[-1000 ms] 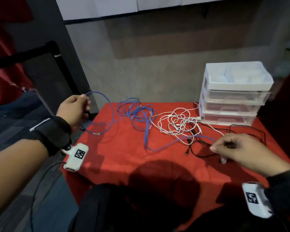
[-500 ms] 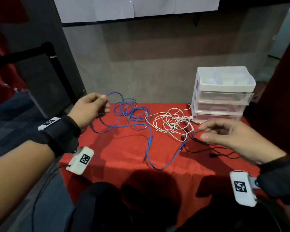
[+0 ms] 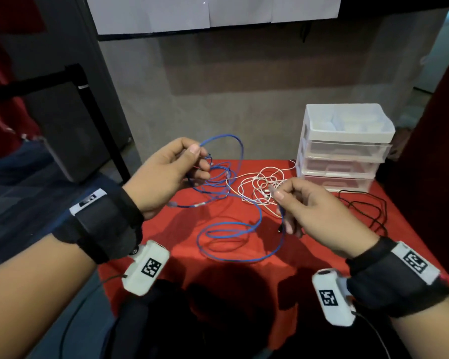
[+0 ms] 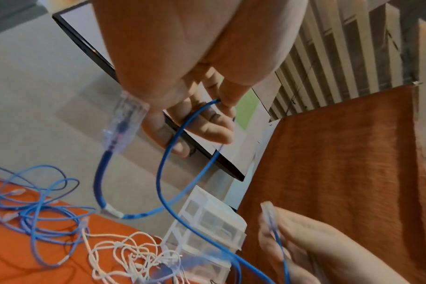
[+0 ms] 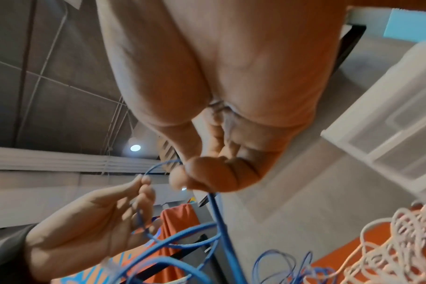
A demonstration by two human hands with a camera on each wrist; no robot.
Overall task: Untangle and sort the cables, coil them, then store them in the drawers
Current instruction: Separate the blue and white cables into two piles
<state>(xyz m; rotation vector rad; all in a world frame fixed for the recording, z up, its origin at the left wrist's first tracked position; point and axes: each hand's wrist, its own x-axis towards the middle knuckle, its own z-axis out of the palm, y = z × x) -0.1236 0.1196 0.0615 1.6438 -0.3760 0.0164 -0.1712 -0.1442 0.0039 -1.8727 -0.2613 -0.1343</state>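
Blue cable [image 3: 233, 224] loops over the red table [image 3: 182, 229] at frame centre, both ends lifted. Left hand [image 3: 166, 174] pinches it at centre left, thumb against curled fingers; right hand [image 3: 319, 213] pinches the other end at centre right. White cable [image 3: 259, 190] lies tangled beside the drawers [image 3: 342, 149], upper right.

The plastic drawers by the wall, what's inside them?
The drawer unit has see-through fronts, and no cable shows inside; the red cloth glows through the lower ones. The open top tray looks white and bare. The backs of the drawers cannot be seen.
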